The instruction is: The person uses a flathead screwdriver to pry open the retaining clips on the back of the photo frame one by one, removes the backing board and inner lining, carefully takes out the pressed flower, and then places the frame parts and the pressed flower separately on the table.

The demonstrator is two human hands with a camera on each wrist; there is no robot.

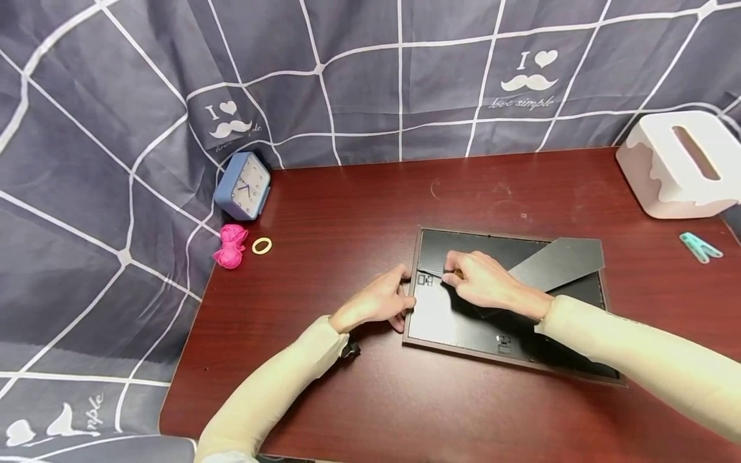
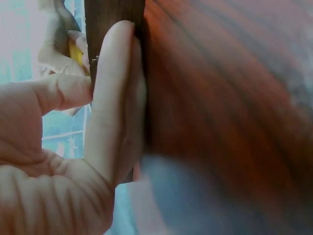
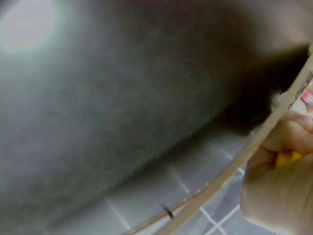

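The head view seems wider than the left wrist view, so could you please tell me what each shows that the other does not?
Only the head view clearly shows the alarm clock, pink yarn, yellow ring, tissue box, teal clothespin and easel stand. Only the left wrist view shows the palm side of the left hand, with a straight finger along the frame's outer side. Both show that hand touching the picture frame, the right hand holding a yellow-handled tool, the reddish-brown tabletop and the grid-patterned curtain.
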